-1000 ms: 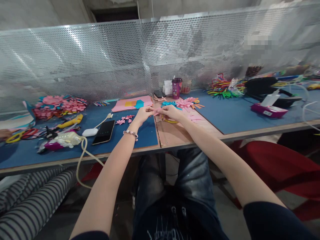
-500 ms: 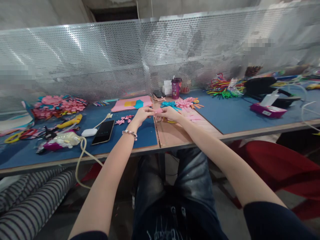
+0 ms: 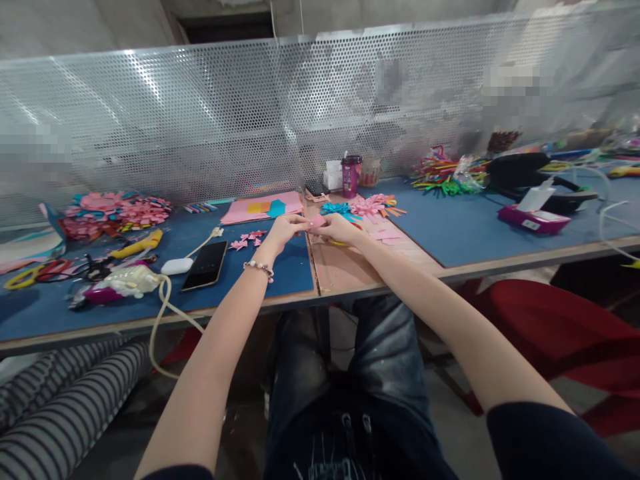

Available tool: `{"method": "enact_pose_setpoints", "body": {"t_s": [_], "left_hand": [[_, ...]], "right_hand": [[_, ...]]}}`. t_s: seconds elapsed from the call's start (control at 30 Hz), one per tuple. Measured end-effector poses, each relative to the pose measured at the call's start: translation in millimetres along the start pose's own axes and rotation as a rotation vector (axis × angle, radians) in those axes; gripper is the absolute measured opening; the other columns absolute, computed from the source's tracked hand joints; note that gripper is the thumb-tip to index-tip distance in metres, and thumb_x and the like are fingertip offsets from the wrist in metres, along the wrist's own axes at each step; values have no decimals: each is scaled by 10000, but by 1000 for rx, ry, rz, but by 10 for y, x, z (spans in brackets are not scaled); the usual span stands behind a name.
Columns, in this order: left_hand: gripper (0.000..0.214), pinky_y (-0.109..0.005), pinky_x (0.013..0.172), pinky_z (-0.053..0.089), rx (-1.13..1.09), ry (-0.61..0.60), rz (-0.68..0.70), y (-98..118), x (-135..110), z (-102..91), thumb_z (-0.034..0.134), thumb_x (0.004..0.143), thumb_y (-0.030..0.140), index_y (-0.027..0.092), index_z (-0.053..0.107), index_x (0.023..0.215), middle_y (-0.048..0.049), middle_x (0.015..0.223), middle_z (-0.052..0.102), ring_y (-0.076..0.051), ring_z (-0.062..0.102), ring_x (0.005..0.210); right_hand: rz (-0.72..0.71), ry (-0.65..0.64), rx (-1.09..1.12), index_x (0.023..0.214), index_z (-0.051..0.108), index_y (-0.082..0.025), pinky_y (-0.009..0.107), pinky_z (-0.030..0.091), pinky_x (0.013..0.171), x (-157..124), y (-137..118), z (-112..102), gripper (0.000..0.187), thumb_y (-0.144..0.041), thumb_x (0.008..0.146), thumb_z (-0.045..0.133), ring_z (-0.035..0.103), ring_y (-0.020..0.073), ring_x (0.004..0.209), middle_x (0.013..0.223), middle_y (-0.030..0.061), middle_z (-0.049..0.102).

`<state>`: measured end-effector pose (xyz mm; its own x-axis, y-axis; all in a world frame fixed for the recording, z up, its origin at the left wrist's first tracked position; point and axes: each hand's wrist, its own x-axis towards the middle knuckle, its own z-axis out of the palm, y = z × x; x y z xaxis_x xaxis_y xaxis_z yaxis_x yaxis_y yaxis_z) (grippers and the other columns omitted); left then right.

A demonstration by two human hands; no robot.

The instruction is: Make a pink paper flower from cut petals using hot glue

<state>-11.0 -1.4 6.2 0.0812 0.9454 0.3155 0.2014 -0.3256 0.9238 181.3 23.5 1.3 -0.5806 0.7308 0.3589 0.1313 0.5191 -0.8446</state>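
Here, both hands [image 3: 284,231] [image 3: 343,229] pinch flat pink paper [image 3: 317,221].

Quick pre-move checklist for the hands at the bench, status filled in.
1. Left grip on pink paper: ok, fingertips at its left edge.
2. Right grip on the paper: ok, fingers at its right side.
3. Paper's fold or crease: cannot tell, too small.
4. Nothing beneath right grip: not ok, yellow item there, mostly hidden.
5. Phone away from both grips: ok, lies apart, left of left grip.
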Motion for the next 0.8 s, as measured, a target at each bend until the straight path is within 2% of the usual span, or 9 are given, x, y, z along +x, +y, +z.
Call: {"method": "enact_pose_setpoints", "body": {"t_s": [0.07,0.23,0.4,0.53,0.63,0.8], "left_hand": [[307,-264,626,434,-6,-3,-2,5,-3,1,825,586,396,173,761,788,-67,823,723,-172,608,760],[309,-268,635,438,-26,10,-2,20,-9,5,820,595,397,168,753,790,-68,834,723,-161,597,736],[292,-259,624,428,-30,-12,-3,26,-18,20,804,612,363,154,751,810,-67,824,709,-158,591,734],[255,-260,638,446,-59,-31,-21,53,-38,33,726,696,364,148,737,831,-74,869,706,-178,618,795],[265,-255,631,450,-88,-48,-29,74,-54,45,675,749,383,149,726,863,-80,901,707,-179,629,804],[229,-251,636,457,-106,-79,-22,68,-61,50,711,726,346,149,721,841,-65,905,701,-169,621,785]], "right_hand": [[-2,-3,9,807,701,-113,186,352,406,2,-1,6,379,-485,740,732,474,58,429,655,27,698],[-8,-17,8,785,722,-103,189,323,400,5,12,8,384,-484,732,731,434,45,409,621,14,676],[-20,-28,30,803,710,-103,187,346,423,29,63,13,353,-450,739,732,461,54,448,664,26,700],[-2,-57,61,824,699,-99,183,361,424,46,93,8,302,-383,734,746,483,61,451,652,36,704],[20,-88,90,787,692,-99,179,347,408,45,95,-1,257,-342,727,750,475,57,429,613,33,691],[60,-118,146,713,667,-102,177,320,369,39,93,-15,259,-343,718,762,453,53,393,565,31,668]]}}
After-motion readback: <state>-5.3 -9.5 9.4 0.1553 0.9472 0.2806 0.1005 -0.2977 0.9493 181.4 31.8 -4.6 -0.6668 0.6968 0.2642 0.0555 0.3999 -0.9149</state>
